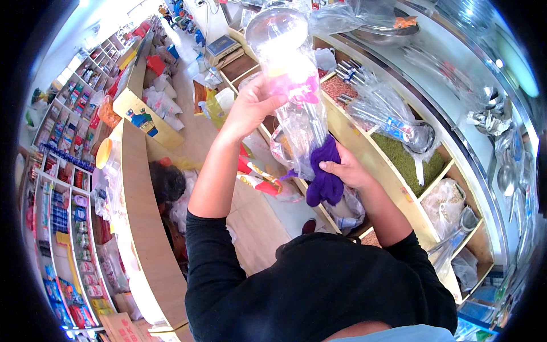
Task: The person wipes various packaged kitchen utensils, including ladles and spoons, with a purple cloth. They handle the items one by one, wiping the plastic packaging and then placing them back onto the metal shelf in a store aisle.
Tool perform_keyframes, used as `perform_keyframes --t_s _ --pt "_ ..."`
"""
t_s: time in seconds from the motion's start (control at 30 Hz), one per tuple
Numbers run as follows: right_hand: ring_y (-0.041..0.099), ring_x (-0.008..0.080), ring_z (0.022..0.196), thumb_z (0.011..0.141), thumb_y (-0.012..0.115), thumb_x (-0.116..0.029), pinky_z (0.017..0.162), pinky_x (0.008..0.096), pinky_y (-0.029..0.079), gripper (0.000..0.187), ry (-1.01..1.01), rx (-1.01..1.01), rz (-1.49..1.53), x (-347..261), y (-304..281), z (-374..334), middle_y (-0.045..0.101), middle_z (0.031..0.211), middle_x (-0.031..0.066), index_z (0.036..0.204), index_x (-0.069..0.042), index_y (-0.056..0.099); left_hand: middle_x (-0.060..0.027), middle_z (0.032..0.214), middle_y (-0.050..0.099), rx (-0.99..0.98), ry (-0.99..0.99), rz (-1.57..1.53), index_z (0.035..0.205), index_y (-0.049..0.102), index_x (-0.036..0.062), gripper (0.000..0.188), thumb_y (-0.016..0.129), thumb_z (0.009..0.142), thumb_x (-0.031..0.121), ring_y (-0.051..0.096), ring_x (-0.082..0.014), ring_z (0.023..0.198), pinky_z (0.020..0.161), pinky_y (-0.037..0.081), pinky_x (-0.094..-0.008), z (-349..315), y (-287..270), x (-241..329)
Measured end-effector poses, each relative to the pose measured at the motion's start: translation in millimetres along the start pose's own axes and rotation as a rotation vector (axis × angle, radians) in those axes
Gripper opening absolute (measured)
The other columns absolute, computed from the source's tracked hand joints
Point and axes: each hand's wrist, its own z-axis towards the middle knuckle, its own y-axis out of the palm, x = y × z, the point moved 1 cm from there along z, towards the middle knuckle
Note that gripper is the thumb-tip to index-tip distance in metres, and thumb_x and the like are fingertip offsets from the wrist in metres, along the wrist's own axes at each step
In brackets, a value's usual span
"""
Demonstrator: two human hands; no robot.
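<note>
My left hand (256, 108) is closed round the middle of a clear plastic-wrapped bundle of long-handled metal utensils (312, 121), thumb across it. The bundle's wide rounded end points away from me and is washed out by glare, so the kind of utensil cannot be told. A bright pink patch shows on the wrapping near my left fingers. My right hand (348, 166) grips a purple cloth (326, 171), which is pressed round the near, narrow end of the bundle. Part of the cloth hangs below my right fingers.
On the right, a wooden bin rack (384, 157) holds green grains (401, 158), reddish grains (341, 90) and another wrapped utensil bundle (393, 122). More metalware lies on the shelf beyond. At left stand a wooden counter (145, 228) and stocked shelves (71, 199). Bags (162, 94) sit along the aisle.
</note>
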Motion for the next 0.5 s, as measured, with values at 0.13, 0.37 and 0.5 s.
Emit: perform_keyframes --t_s 0.13,0.37,0.5 --pt "0.054 0.0130 0.100 0.087 0.065 -0.015 0.090 0.0300 0.044 0.061 -0.044 0.024 0.040 6.2 0.0 -0.1 0.055 0.113 0.0038 0.137 -0.001 0.034 0.0008 0.105 0.064 0.004 0.023 0.060 0.125 0.051 0.0056 0.045 0.068 0.082 0.005 0.059 -0.0070 0.090 0.077 0.047 -0.0228 -1.6 1.6 0.8" --pt "0.054 0.0131 0.103 0.087 0.065 -0.018 0.092 0.0301 0.043 0.061 -0.032 0.004 0.068 17.2 -6.0 -1.0 0.055 0.115 0.0040 0.137 0.000 0.034 0.0014 0.100 0.065 -0.004 0.001 0.078 0.124 0.052 0.0056 0.045 0.067 0.082 0.003 0.059 -0.0060 0.083 0.072 0.047 -0.0229 -4.0 2.9 2.1" --pt "0.053 0.0130 0.105 0.088 0.064 -0.016 0.093 0.0303 0.043 0.061 -0.063 0.009 0.001 8.1 -4.4 -4.7 0.055 0.117 0.0045 0.137 0.000 0.033 0.0013 0.099 0.066 0.050 -0.028 0.094 0.122 0.053 0.0057 0.043 0.068 0.082 0.004 0.059 -0.0056 0.081 0.070 0.047 -0.0232 -4.9 1.8 -5.8"
